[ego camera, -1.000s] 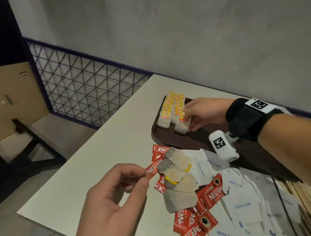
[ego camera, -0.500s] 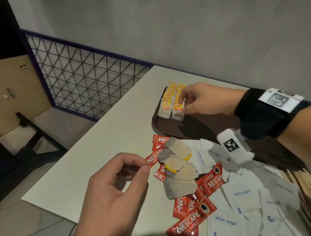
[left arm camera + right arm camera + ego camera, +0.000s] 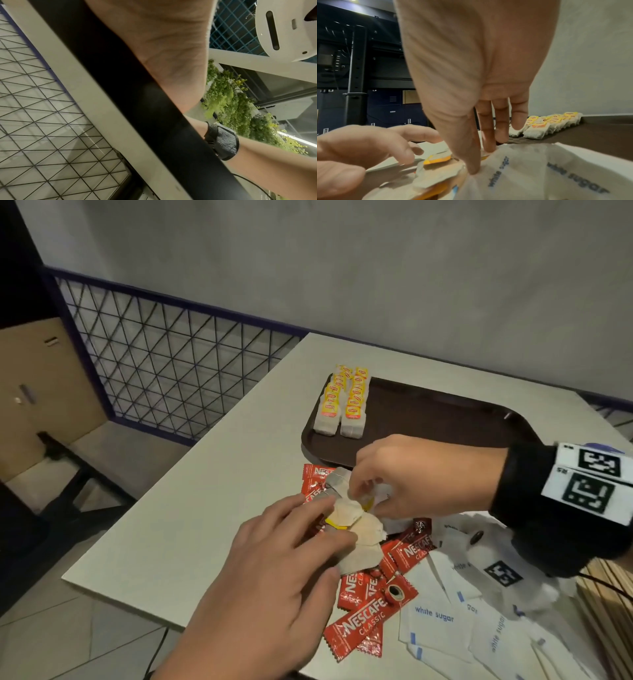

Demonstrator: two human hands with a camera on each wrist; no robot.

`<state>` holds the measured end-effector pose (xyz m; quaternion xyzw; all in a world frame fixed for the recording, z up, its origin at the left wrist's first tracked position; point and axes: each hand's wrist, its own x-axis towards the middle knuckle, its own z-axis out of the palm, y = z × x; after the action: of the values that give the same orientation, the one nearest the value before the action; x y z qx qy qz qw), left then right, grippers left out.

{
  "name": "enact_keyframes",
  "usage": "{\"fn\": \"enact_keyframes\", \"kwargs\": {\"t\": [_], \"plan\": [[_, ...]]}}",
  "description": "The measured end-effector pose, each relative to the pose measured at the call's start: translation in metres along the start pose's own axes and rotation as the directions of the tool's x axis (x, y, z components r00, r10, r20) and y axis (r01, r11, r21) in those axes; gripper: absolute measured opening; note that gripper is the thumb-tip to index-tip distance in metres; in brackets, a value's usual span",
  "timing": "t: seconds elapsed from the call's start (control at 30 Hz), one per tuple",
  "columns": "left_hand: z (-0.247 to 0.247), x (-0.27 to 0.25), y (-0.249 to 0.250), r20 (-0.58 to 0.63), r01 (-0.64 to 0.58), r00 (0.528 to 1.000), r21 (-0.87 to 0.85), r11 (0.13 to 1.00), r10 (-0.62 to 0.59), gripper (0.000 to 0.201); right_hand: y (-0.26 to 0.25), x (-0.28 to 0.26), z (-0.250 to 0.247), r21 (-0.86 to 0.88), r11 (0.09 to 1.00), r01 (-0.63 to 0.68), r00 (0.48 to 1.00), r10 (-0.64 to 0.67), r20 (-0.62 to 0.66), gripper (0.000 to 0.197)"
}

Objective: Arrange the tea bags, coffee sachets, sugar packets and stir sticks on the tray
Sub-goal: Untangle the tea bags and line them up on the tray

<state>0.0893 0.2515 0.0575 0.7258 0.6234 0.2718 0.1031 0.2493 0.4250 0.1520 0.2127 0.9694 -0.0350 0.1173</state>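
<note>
Two rows of yellow-tagged tea bags (image 3: 342, 405) lie in the far left corner of the brown tray (image 3: 445, 419). In front of the tray, loose tea bags (image 3: 363, 542) sit on a heap of red coffee sachets (image 3: 363, 625) and white sugar packets (image 3: 435, 621). My left hand (image 3: 329, 518) rests straight fingers on the loose tea bags. My right hand (image 3: 363, 498) reaches down from the right and pinches one tea bag by its yellow tag; in the right wrist view its fingertips (image 3: 488, 147) press beside a sugar packet (image 3: 539, 169). Wooden stir sticks (image 3: 609, 604) lie at the right edge. The left wrist view hides my fingers.
The white table (image 3: 205, 508) ends close on the left and near sides. A black mesh railing (image 3: 171, 354) and a cardboard box (image 3: 41, 392) stand beyond the left edge. A grey wall (image 3: 411, 285) runs behind the tray, whose right part is bare.
My right hand has left the rows on the tray and come back to the loose pile. My left hand has moved forward from the table onto the tea bags.
</note>
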Motion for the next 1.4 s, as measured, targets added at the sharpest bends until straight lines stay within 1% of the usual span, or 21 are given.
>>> {"fn": "enact_keyframes", "kwargs": {"t": [0.07,0.13,0.2,0.27,0.33,0.4,0.47,0.53,0.6,0.63,0.67,0.7,0.8,0.83,0.9,0.97,1.1,1.13,1.23,1.3,1.4], "plan": [[0.0,0.003,0.003,0.076,0.007,0.997,0.044,0.999,-0.01,0.047,-0.001,-0.001,0.003,0.004,1.0,0.003,1.0,-0.003,-0.021,0.014],[0.002,0.005,0.003,0.11,0.012,0.994,0.087,0.996,-0.022,0.057,-0.001,-0.003,0.007,-0.01,1.0,-0.005,0.999,0.004,-0.04,0.007],[0.003,0.006,0.002,0.098,0.016,0.995,0.096,0.995,-0.025,0.057,-0.001,-0.004,0.011,-0.026,1.0,-0.015,0.999,0.013,-0.048,0.007],[0.003,0.004,0.001,0.085,0.024,0.996,0.086,0.996,-0.032,0.051,-0.001,-0.006,0.014,-0.054,0.999,-0.004,0.998,0.001,-0.062,0.012],[0.005,0.002,0.0,0.028,0.028,0.999,0.054,0.998,-0.03,0.05,-0.001,-0.008,0.016,-0.077,0.997,0.016,0.996,-0.022,-0.084,0.018],[0.007,0.0,-0.003,-0.062,0.019,0.998,0.008,1.0,-0.018,0.05,-0.001,-0.01,0.016,-0.097,0.995,0.028,0.991,-0.041,-0.127,0.023],[0.008,-0.001,-0.006,-0.196,0.01,0.98,-0.097,0.995,-0.029,0.047,-0.001,-0.011,0.014,-0.11,0.994,0.022,0.979,-0.044,-0.198,0.024],[0.008,-0.003,-0.007,-0.335,0.017,0.936,-0.278,0.96,-0.113,0.041,0.0,-0.012,0.011,-0.077,0.997,0.004,0.961,-0.026,-0.277,0.025],[0.006,-0.002,-0.005,-0.418,0.016,0.872,-0.493,0.87,-0.253,0.026,0.001,-0.014,0.005,-0.011,1.0,0.007,0.939,-0.011,-0.342,0.028],[0.004,-0.001,-0.004,-0.418,0.011,0.848,-0.601,0.799,-0.326,0.017,0.001,-0.015,0.001,0.023,0.999,0.024,0.929,-0.014,-0.371,0.026],[0.001,0.0,-0.002,-0.405,0.005,0.829,-0.685,0.729,-0.386,0.015,0.0,-0.017,-0.003,0.056,0.997,0.05,0.918,-0.024,-0.396,0.022],[-0.002,0.0,0.0,-0.398,-0.007,0.812,-0.738,0.675,-0.426,0.018,-0.002,-0.018,-0.008,0.089,0.993,0.08,0.907,-0.035,-0.419,0.019],[-0.008,0.0,0.002,-0.38,-0.047,0.782,-0.825,0.562,-0.493,0.014,-0.015,-0.023,-0.02,0.186,0.968,0.166,0.888,-0.065,-0.455,0.016],[-0.009,0.0,0.002,-0.375,-0.055,0.778,-0.84,0.54,-0.505,0.017,-0.02,-0.025,-0.023,0.211,0.958,0.196,0.886,-0.081,-0.456,0.018],[-0.011,0.0,0.0,-0.376,-0.057,0.771,-0.844,0.533,-0.513,0.026,-0.032,-0.028,-0.027,0.252,0.937,0.243,0.893,-0.114,-0.435,0.023],[-0.011,-0.001,-0.003,-0.382,-0.053,0.768,-0.837,0.544,-0.513,0.026,-0.045,-0.03,-0.029,0.27,0.923,0.273,0.904,-0.15,-0.401,0.027],[-0.011,-0.004,-0.007,-0.349,-0.031,0.767,-0.859,0.512,-0.538,0.036,-0.07,-0.028,-0.027,0.238,0.926,0.293,0.922,-0.207,-0.328,0.03],[-0.011,-0.004,-0.006,-0.338,-0.023,0.773,-0.861,0.509,-0.537,0.039,-0.074,-0.025,-0.026,0.218,0.936,0.278,0.926,-0.201,-0.321,0.031],[-0.014,-0.006,-0.004,-0.308,-0.006,0.797,-0.865,0.502,-0.52,0.044,-0.08,-0.014,-0.02,0.178,0.966,0.187,0.937,-0.121,-0.327,0.033],[-0.015,-0.006,-0.003,-0.289,-0.009,0.804,-0.879,0.476,-0.519,0.045,-0.081,-0.008,-0.015,0.133,0.98,0.15,0.927,-0.092,-0.362,0.033],[-0.018,-0.006,-0.004,-0.276,-0.027,0.804,-0.902,0.431,-0.526,0.047,-0.083,-0.007,-0.013,0.15,0.982,0.112,0.928,-0.05,-0.368,0.032]]}}
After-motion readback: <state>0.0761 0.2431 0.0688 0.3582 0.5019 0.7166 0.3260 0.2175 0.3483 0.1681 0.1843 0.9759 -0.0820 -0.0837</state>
